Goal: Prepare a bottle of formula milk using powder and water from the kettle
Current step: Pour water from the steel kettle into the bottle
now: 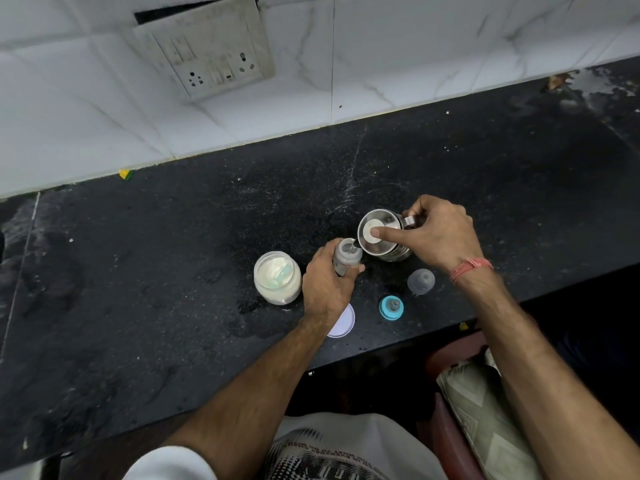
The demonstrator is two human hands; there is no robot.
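left hand [325, 282] gripping bottle [346, 257], contents perhaps water

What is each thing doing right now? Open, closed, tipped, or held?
Bottle: open, upright, held by left hand.
Kettle: tipped toward bottle, held by right hand, fingertip on lid.
Powder jar: open, scoop inside.
Jar lid: off, flat on counter.
Teat ring: off.
Clear cap: off.

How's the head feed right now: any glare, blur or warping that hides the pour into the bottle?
Head view: sharp at centre, dim and even light, no harsh shadows. Glare sits only on the kettle lid, not on the bottle mouth. Wide-angle bending curves the counter edge and the wall tiles. The left hand covers the bottle's lower part.
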